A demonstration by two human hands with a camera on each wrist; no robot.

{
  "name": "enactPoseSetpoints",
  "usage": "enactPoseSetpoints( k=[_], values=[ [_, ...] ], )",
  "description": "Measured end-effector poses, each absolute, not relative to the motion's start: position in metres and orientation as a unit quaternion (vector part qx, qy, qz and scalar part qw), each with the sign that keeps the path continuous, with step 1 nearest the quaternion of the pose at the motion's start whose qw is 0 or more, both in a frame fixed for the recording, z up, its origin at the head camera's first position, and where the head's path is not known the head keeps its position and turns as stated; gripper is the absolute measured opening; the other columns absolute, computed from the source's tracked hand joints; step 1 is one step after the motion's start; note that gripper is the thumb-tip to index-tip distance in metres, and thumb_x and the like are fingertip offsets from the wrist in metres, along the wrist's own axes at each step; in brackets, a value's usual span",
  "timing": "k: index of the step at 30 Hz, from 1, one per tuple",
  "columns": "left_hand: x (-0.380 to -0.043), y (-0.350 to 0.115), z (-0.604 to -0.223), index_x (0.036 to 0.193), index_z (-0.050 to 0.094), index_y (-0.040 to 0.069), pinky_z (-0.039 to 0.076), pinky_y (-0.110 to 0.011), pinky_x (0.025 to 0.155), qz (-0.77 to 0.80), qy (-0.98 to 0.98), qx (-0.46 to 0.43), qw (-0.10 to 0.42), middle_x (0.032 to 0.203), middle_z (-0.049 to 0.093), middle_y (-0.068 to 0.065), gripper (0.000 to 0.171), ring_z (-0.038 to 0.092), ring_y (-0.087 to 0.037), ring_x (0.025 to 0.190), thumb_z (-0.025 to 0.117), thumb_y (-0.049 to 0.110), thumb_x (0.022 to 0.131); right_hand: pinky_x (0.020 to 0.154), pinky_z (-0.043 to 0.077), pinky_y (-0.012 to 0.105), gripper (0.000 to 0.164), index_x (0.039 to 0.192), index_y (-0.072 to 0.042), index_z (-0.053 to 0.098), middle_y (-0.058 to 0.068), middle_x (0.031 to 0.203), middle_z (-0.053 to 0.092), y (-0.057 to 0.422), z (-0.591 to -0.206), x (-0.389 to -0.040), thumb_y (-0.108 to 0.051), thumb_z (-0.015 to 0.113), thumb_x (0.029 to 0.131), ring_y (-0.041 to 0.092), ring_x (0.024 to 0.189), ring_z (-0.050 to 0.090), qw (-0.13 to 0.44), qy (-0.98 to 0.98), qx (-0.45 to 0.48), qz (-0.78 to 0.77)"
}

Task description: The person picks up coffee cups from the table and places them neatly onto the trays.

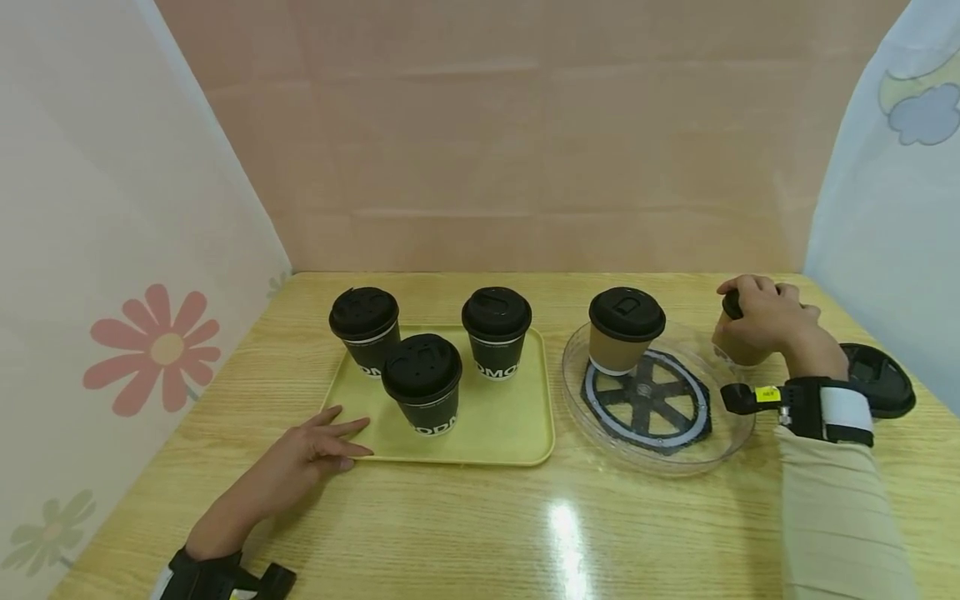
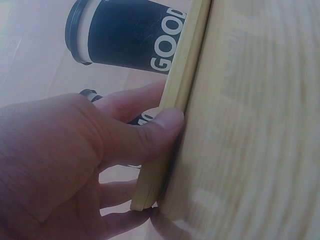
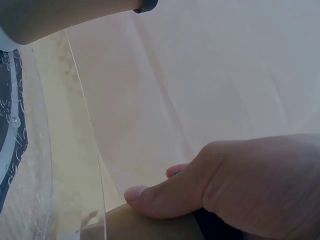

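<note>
My left hand point(image 1: 303, 458) holds the front left corner of a yellow tray point(image 1: 495, 446), fingers spread. In the left wrist view, the thumb point(image 2: 167, 122) presses the rim's outer side and the index finger reaches over it. Three black paper cups with black lids stand on the tray: a front one point(image 1: 431, 408), a back left one point(image 1: 367, 342) and a back right one point(image 1: 497, 346). At the far right, my right hand point(image 1: 772, 321) grips a brown paper cup point(image 1: 738, 343) with a black lid from above, beside the clear round dish's rim; the hand covers much of it.
The clear round dish point(image 1: 731, 446) stands right of the tray, with a dark spoked wheel shape point(image 1: 652, 408) showing at its base. Another brown cup point(image 1: 617, 350) with a black lid stands upright in it. A black lid-like object point(image 1: 885, 383) is partly behind the right wrist.
</note>
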State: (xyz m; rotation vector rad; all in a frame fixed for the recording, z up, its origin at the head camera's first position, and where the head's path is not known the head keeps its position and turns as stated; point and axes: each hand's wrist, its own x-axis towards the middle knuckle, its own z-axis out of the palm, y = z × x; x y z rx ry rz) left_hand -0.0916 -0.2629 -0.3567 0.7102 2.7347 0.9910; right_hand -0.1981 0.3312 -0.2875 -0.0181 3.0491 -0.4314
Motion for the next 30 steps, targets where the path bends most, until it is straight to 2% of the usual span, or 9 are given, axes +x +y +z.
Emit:
enactPoseSetpoints(
  k=[13,20,25,30],
  values=[
    [-0.091,-0.263,-0.358,0.106,0.077,0.024,0.026,-0.076,0.102,0.335,0.910,0.235,0.069,0.140,0.056,-0.014,0.023,0.024,-0.058,0.139,0.067,0.013,0.088,0.080,0.023,0.077,0.053,0.135,0.003,0.029,0.040,0.140,0.018,0.333,-0.289,-0.200,-0.019,0.050,0.091,0.065,0.119,0.014,0.028,0.990,-0.004,-0.135],
    [-0.092,-0.263,-0.357,0.106,0.077,0.025,0.025,-0.077,0.101,0.334,0.911,0.233,0.070,0.140,0.057,-0.013,0.023,0.025,-0.057,0.139,0.067,0.013,0.089,0.081,0.020,0.081,0.055,0.135,0.003,0.032,0.040,0.141,0.018,0.332,-0.290,-0.201,-0.017,0.054,0.088,0.066,0.119,0.015,0.019,0.990,0.003,-0.139],
    [-0.092,-0.262,-0.357,0.106,0.077,0.024,0.025,-0.077,0.101,0.338,0.910,0.231,0.071,0.140,0.057,-0.014,0.023,0.025,-0.057,0.139,0.067,0.013,0.088,0.082,0.017,0.087,0.054,0.134,0.003,0.038,0.042,0.137,0.025,0.329,-0.286,-0.203,-0.017,0.058,0.087,0.071,0.117,0.020,0.005,0.989,0.009,-0.149],
    [-0.092,-0.262,-0.357,0.105,0.077,0.024,0.026,-0.077,0.101,0.334,0.911,0.232,0.068,0.139,0.057,-0.014,0.023,0.026,-0.058,0.139,0.067,0.012,0.088,0.079,0.025,0.082,0.055,0.133,0.004,0.040,0.041,0.130,0.032,0.323,-0.271,-0.199,-0.017,0.060,0.086,0.071,0.110,0.027,-0.008,0.989,-0.007,-0.147]
  ],
)
